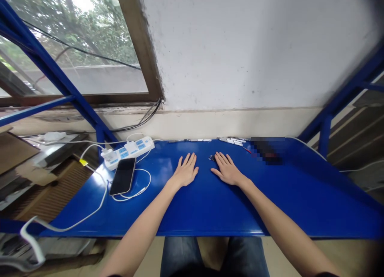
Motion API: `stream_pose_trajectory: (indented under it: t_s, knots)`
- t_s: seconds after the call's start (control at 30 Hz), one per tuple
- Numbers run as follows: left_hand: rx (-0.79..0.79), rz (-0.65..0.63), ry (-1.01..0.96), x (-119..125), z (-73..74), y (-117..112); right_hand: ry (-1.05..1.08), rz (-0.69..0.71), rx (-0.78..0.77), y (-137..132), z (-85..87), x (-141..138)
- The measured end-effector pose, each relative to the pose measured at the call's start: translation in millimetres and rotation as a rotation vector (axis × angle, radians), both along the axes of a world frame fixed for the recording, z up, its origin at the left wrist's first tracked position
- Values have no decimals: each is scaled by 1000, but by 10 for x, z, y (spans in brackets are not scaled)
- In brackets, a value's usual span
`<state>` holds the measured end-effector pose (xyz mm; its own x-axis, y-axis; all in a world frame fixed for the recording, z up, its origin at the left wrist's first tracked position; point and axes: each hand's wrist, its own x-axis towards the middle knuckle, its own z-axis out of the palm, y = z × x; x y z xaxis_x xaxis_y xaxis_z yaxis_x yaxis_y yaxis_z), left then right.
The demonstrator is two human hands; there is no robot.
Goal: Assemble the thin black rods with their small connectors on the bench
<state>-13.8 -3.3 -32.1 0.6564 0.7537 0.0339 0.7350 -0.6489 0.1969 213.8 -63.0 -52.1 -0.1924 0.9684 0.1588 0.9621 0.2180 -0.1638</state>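
Observation:
My left hand (186, 171) lies flat, palm down, on the blue metal tabletop (210, 213), and my right hand (227, 169) lies the same way a little to its right. Neither hand holds anything. Between the fingertips sits a small cluster of dark parts (211, 157), nearest my right hand and not touching either hand. Farther left are a black smartphone (122, 176) on a white cable and a white power strip (128, 152). Several small white sticks (234, 141) lie along the back edge. Beyond them, a dark object (267, 150) is pixelated and cannot be identified.
Blue steel frame posts (324, 135) rise at both table ends, against a white wall (240, 49). A window (75, 49) is at the back left. White cables (75, 221) hang over the front left edge. Cardboard and boxes (51, 185) sit lower left. My jeans show below the table.

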Motion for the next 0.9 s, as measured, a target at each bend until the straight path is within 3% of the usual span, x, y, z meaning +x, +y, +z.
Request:
stream_pose_trajectory:
  t_s: [0.3, 0.63, 0.9]
  knots:
    - [-45, 122, 41, -156, 84, 110, -3, -124, -78, 23, 61, 141]
    - [98, 115, -55, -132, 13, 128, 8, -167, -11, 44, -24, 164]
    - [111, 135, -74, -126, 31, 116, 29, -182, 26, 53, -62, 117]
